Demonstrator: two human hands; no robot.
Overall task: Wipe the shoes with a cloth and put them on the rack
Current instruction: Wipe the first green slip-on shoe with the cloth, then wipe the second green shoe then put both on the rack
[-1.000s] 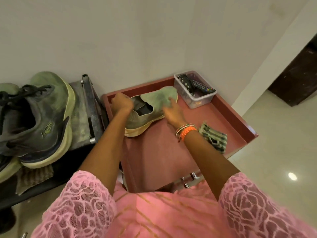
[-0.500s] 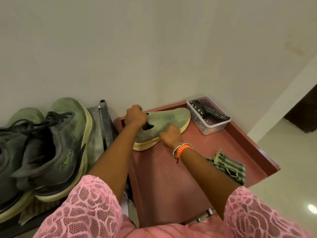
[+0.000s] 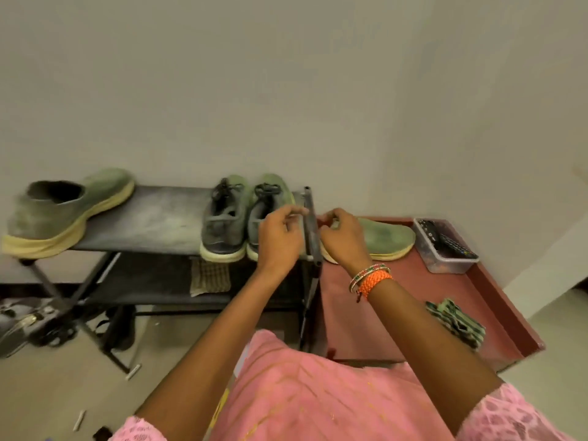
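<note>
The green shoe [image 3: 386, 238] lies on the red table [image 3: 397, 300], right of the rack [image 3: 152, 218]. Left hand [image 3: 280, 238] and right hand [image 3: 342, 238] hover loosely curled, holding nothing. The cloth [image 3: 456, 321] lies near-right.

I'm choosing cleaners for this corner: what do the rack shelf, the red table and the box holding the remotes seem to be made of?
Rack shelf: looks like dark painted metal, matte, with pale dusty smears and tubular legs. Red table: probably laminated or painted wood, a smooth flat reddish-brown top with a raised rim. Box: clear plastic, since the remotes show through its walls.
</note>
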